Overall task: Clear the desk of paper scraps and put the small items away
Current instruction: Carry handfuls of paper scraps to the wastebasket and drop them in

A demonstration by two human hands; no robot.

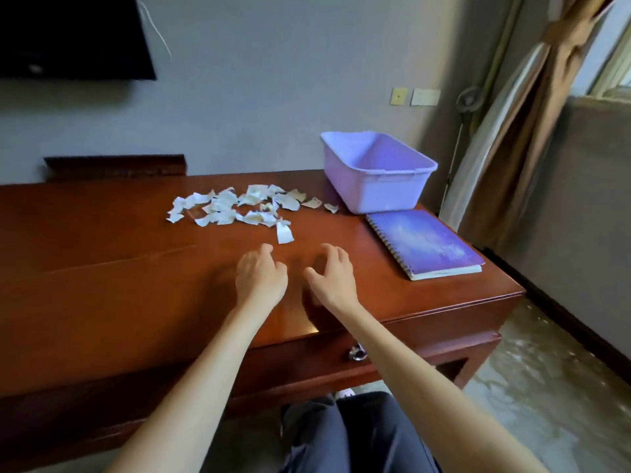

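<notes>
The left hand (pixel 261 278) and right hand (pixel 333 271), both empty and loosely curled, should rake the scraps (pixel 239 208) into one pile.

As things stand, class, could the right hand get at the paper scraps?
Probably yes: the right hand holds nothing, and only bare desk lies between it and the paper scraps.

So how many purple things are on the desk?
2. The purple tub sits back right on the desk; the purple notebook lies just in front of it. Part of the tub's inside is hidden.
</notes>
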